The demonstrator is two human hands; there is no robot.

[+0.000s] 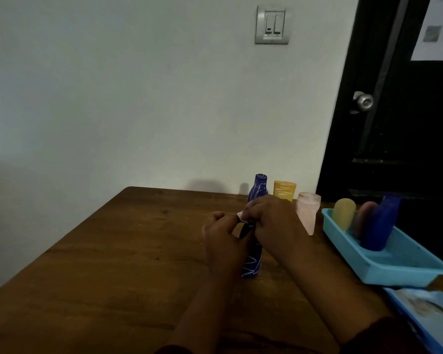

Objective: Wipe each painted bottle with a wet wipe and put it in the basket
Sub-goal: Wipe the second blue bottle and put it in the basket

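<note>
Your left hand (223,236) curled round the upper part of the blue zigzag bottle (251,264), which stood upright on the table (113,251). Your right hand (271,221) pinched the wet wipe (241,216) at the bottle's top. A yellow bottle (284,190) and a pink bottle (308,213) stood just behind. The basket (394,274) sat near the right edge, and wide tabletop ran off to your left.

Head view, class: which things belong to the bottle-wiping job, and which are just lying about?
Job: held blue bottle, wet wipe, basket, far blue bottle, orange bottle, pink bottle, blue pack (likely wipes).
Lying about: light switch, door knob.
</note>
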